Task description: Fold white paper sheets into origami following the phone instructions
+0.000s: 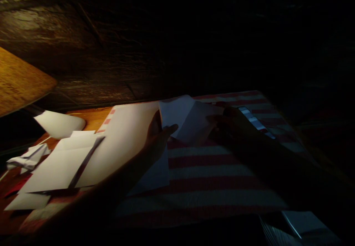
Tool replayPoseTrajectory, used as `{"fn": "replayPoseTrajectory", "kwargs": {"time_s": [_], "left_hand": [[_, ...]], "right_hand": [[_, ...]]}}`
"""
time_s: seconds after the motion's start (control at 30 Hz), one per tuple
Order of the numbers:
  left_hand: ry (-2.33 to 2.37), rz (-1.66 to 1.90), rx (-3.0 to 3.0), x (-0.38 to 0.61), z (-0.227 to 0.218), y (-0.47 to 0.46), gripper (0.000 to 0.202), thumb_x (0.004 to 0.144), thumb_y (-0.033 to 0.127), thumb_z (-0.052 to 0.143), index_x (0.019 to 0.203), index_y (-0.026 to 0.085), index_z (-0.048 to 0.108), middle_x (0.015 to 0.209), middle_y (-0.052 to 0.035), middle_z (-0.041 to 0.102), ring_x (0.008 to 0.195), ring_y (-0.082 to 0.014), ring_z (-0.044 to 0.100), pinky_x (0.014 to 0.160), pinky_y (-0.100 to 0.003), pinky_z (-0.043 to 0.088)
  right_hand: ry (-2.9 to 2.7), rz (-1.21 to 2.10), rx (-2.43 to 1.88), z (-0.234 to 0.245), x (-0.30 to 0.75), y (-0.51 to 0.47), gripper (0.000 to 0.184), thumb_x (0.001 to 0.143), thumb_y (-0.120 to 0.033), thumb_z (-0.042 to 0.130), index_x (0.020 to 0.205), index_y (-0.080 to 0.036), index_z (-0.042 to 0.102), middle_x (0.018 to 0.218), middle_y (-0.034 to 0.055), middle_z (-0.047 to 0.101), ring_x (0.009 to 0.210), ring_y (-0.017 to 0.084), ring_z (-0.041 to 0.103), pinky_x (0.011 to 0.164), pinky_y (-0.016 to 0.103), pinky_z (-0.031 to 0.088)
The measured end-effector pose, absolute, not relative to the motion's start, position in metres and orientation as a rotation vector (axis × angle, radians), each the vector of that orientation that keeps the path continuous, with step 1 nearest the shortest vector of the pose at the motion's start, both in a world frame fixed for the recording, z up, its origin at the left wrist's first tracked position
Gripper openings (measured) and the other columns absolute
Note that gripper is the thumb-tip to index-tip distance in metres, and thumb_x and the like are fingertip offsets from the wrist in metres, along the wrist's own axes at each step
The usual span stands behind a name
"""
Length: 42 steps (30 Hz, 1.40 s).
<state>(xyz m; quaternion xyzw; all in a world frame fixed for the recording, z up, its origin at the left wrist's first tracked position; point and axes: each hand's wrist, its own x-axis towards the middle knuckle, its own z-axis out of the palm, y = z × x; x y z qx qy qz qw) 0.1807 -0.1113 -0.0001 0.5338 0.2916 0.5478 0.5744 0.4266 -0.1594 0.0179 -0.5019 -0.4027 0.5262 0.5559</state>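
Observation:
A folded sheet of white paper [180, 116] is held up between my two hands, a diagonal crease or edge running across it. My left hand [158, 137] grips its left side, thumb lying over the front. At the paper's right edge my right hand [223, 122] is in deep shadow, its fingers closed on that side. Under my left forearm a large white sheet [124, 138] lies flat on a red-and-white striped cloth [205, 172].
A phone with a lit screen [255, 122] lies beyond my right hand. At left are more paper sheets [62, 161], crumpled paper [29, 157], a white lamp-like cone [59, 124] and a wooden board [22, 83]. Light-coloured pages [310, 225] show at lower right. A dark wall stands behind.

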Motion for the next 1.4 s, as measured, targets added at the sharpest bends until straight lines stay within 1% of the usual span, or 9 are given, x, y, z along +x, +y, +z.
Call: {"fn": "replayPoseTrajectory", "kwargs": {"time_s": [0.13, 0.4, 0.53, 0.67, 0.8, 0.87, 1.03, 1.17, 1.4], "left_hand": [[0.717, 1.302, 1.144, 0.179, -0.004, -0.108, 0.040, 0.069, 0.022, 0.080, 0.107, 0.020, 0.068, 0.101, -0.0061, 0.073, 0.088, -0.0224, 0.070, 0.073, -0.031, 0.058], [0.820, 1.197, 1.434, 0.178, -0.004, -0.116, 0.040, 0.082, 0.049, 0.080, 0.109, 0.019, 0.078, 0.094, -0.0085, 0.078, 0.084, -0.0222, 0.072, 0.068, -0.030, 0.058], [0.754, 1.101, 1.492, 0.181, -0.001, -0.122, 0.043, 0.082, 0.051, 0.081, 0.113, 0.021, 0.079, 0.106, -0.0104, 0.079, 0.099, -0.0273, 0.073, 0.077, -0.034, 0.060], [0.672, 1.070, 1.417, 0.181, 0.007, -0.124, 0.024, 0.085, 0.033, 0.077, 0.106, 0.025, 0.082, 0.126, -0.0083, 0.075, 0.116, -0.0284, 0.069, 0.095, -0.039, 0.058], [0.568, 1.070, 1.380, 0.175, 0.013, -0.122, 0.011, 0.078, 0.019, 0.070, 0.077, 0.021, 0.080, 0.134, -0.0072, 0.069, 0.128, -0.0325, 0.063, 0.095, -0.039, 0.056], [0.554, 1.076, 1.378, 0.172, 0.013, -0.119, 0.010, 0.076, 0.021, 0.070, 0.077, 0.020, 0.080, 0.138, -0.0080, 0.067, 0.130, -0.0352, 0.060, 0.091, -0.039, 0.057], [0.633, 1.069, 1.263, 0.170, 0.007, -0.115, 0.033, 0.086, 0.040, 0.067, 0.112, 0.022, 0.077, 0.127, -0.0095, 0.073, 0.100, -0.0280, 0.070, 0.073, -0.035, 0.058], [0.757, 1.174, 1.348, 0.174, 0.000, -0.112, 0.053, 0.071, 0.021, 0.084, 0.122, 0.024, 0.071, 0.120, -0.0045, 0.073, 0.094, -0.0185, 0.068, 0.074, -0.024, 0.056], [0.685, 1.138, 1.256, 0.175, 0.001, -0.111, 0.074, 0.057, 0.002, 0.082, 0.125, 0.027, 0.066, 0.137, -0.0052, 0.066, 0.105, -0.0211, 0.068, 0.075, -0.025, 0.059]], "right_hand": [[-1.072, 1.148, -1.290, 0.014, 0.425, -0.161, 0.051, 0.063, -0.028, 0.091, 0.103, -0.026, 0.058, 0.103, 0.0053, 0.069, 0.089, 0.025, 0.067, 0.072, 0.039, 0.059], [-1.623, 0.462, -1.234, 0.025, 0.420, -0.176, 0.059, 0.085, -0.030, 0.075, 0.139, -0.030, 0.052, 0.140, 0.0107, 0.059, 0.120, 0.029, 0.060, 0.098, 0.049, 0.053], [-1.772, 0.355, -1.077, 0.028, 0.422, -0.180, 0.033, 0.093, -0.021, 0.065, 0.124, -0.031, 0.067, 0.131, 0.0065, 0.067, 0.121, 0.026, 0.062, 0.103, 0.046, 0.050], [-1.748, 0.368, -0.963, 0.028, 0.429, -0.174, 0.018, 0.098, -0.024, 0.059, 0.102, -0.028, 0.076, 0.114, 0.0063, 0.074, 0.113, 0.025, 0.067, 0.100, 0.045, 0.051], [-1.763, 0.451, -0.870, 0.022, 0.438, -0.167, 0.013, 0.092, -0.034, 0.068, 0.093, -0.025, 0.076, 0.127, 0.0086, 0.071, 0.118, 0.030, 0.066, 0.099, 0.047, 0.051], [-1.832, 0.484, -0.874, 0.021, 0.439, -0.166, 0.011, 0.090, -0.034, 0.070, 0.091, -0.025, 0.076, 0.136, 0.0075, 0.067, 0.125, 0.031, 0.063, 0.102, 0.048, 0.050], [-2.012, 0.580, -1.015, 0.023, 0.437, -0.169, 0.012, 0.083, -0.016, 0.072, 0.090, -0.025, 0.074, 0.144, 0.0047, 0.061, 0.129, 0.031, 0.061, 0.103, 0.050, 0.052], [-2.015, 0.695, -1.022, 0.020, 0.437, -0.168, 0.019, 0.080, -0.009, 0.073, 0.091, -0.024, 0.072, 0.148, 0.0052, 0.055, 0.133, 0.031, 0.057, 0.105, 0.051, 0.052], [-1.749, 0.921, -0.965, 0.011, 0.433, -0.170, 0.020, 0.086, -0.034, 0.076, 0.104, -0.030, 0.069, 0.142, 0.0067, 0.058, 0.127, 0.029, 0.059, 0.102, 0.050, 0.054]]}}
